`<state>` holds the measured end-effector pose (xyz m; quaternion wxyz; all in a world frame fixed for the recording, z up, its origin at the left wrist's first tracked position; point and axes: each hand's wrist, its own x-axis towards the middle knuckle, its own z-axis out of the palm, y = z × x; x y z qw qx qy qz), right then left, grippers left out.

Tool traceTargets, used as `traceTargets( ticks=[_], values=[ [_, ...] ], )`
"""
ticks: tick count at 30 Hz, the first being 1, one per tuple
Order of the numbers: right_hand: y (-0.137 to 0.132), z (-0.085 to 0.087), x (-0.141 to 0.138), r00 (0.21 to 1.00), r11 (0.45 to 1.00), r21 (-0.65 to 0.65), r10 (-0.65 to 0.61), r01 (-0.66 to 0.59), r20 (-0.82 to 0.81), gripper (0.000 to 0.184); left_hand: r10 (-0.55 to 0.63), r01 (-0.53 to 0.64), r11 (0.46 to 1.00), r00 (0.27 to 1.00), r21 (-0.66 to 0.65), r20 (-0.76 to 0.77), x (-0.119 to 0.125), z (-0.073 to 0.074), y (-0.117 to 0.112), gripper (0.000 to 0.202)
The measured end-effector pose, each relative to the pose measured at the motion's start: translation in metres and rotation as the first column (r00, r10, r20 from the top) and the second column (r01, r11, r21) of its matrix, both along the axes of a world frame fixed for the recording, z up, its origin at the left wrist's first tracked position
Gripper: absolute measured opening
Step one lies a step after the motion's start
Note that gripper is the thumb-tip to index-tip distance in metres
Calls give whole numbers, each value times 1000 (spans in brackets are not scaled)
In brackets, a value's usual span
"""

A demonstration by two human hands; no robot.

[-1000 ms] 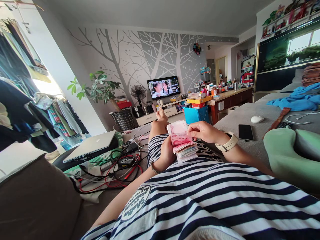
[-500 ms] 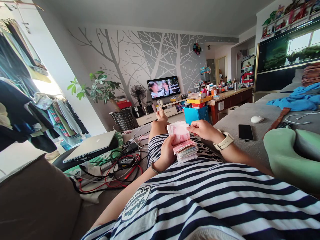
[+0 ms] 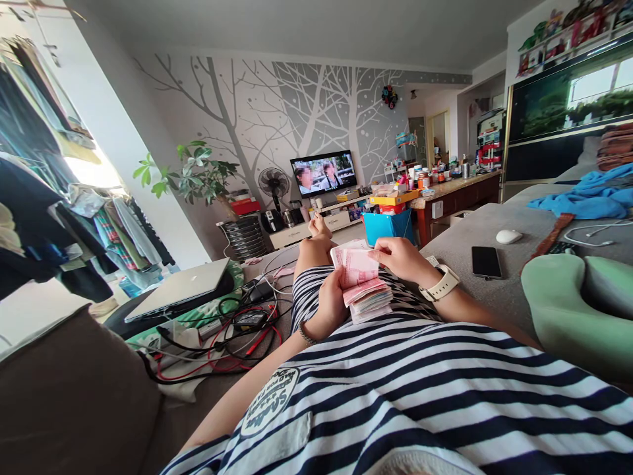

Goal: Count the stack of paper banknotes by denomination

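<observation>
A bundle of pink banknotes (image 3: 368, 293) is held over my lap, bent so that one part stands up and a thick stack of edges fans toward me. My left hand (image 3: 332, 300) is closed round the bundle's left side, thumb on the front. My right hand (image 3: 403, 257) pinches the upper right corner of the raised notes, its fingertips touching the paper. A pale watch (image 3: 440, 284) is on the right wrist and a bracelet (image 3: 305, 333) on the left. How many notes the right fingers grip is hidden.
Left of my legs lie tangled cables (image 3: 237, 336) and a closed laptop (image 3: 178, 289). On the sofa to my right are a black phone (image 3: 486, 262), a white mouse (image 3: 509, 236) and a green neck pillow (image 3: 558, 310). A blue bin (image 3: 388, 226) stands beyond my legs.
My right hand has shifted slightly at the notes' top corner, and the raised note's face now shows more fully. My left hand keeps its hold. The television picture has changed.
</observation>
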<state>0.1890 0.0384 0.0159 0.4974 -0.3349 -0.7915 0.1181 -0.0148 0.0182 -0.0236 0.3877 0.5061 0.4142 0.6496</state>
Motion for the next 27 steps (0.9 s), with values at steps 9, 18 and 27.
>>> traceTargets(
  ticks=[9,18,27],
  values=[
    [-10,4,5,958,954,-108,286,-281,30,38,123,-94,990,946,109,-301,1,19,-26,28],
    [-14,6,5,920,902,-184,387,-391,-57,33,168,-120,983,899,140,-404,2,21,-26,31],
    [-17,8,7,922,904,-183,386,-386,-39,34,202,-153,979,839,137,-506,-2,18,-22,25]
  ],
)
